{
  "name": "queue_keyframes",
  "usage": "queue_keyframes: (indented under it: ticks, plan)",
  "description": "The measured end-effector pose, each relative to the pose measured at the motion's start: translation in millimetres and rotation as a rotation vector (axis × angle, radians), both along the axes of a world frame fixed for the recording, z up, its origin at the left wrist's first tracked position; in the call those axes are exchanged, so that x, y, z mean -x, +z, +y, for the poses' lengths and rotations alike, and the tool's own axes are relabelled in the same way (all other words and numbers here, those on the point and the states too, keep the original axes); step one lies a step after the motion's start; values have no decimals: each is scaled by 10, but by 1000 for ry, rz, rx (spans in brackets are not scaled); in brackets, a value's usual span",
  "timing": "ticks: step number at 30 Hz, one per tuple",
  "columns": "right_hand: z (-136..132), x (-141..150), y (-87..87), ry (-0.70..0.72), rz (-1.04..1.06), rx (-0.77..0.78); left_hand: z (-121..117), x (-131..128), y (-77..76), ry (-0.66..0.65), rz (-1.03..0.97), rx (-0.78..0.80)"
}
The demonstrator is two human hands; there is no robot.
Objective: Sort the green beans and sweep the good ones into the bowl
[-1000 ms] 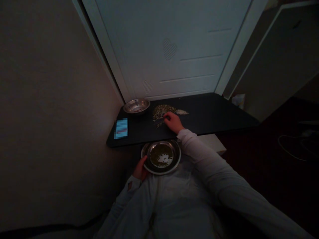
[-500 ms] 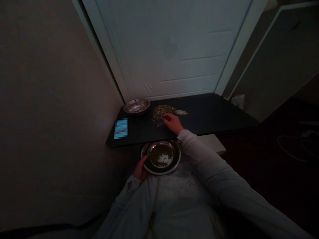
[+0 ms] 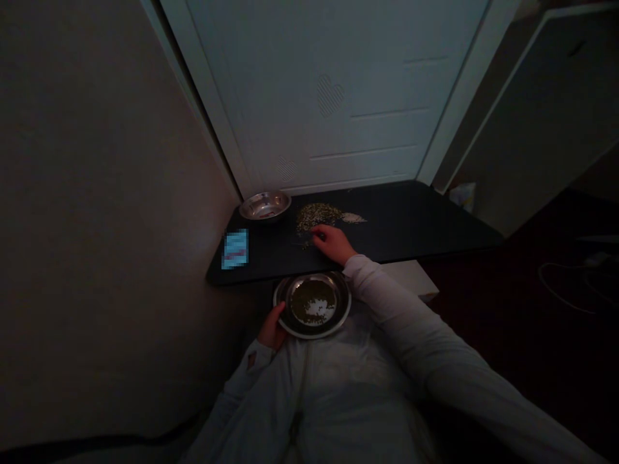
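Low in the view, my left hand (image 3: 273, 327) grips the left rim of a round metal bowl (image 3: 343, 316), its thumb over the edge. Inside lie small green beans (image 3: 304, 298) with a patch of white grains (image 3: 319, 309) among them. My right hand (image 3: 334, 243) is above the dark tabletop, its fingers pinched together. A faint, see-through thin thing seems to stick out from its fingertips, too dim to name. Just beyond the fingers spreads a mixed pile of green and white grains (image 3: 316, 214). A small heap of white grains (image 3: 354, 218) lies to its right.
A second metal bowl (image 3: 265, 207) stands at the back left of the dark table (image 3: 411, 219). In front of it lies a blurred blue item (image 3: 235, 249). A white door (image 3: 377, 84) rises behind, and a white box (image 3: 411, 279) sits below the front edge.
My right hand has shifted slightly down towards me, and the see-through thing at its fingertips looks flatter. The left hand and its bowl have stayed in place.
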State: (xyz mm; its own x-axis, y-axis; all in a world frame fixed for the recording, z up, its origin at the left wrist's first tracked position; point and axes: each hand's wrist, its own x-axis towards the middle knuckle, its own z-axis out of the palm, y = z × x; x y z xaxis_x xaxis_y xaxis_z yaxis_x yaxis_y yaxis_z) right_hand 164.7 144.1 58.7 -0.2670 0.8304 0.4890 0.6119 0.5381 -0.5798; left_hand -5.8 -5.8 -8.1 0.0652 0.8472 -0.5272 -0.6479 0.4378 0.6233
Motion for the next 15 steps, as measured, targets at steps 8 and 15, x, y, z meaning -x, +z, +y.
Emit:
queue_keyframes:
  ticks: [8,15]
  plan:
    - [-40,5,25,34,-88,-32,9,3,-9,29,7,-1]
    - [-76,8,52,7,-159,-61,-3,-7,27,-9,30,28]
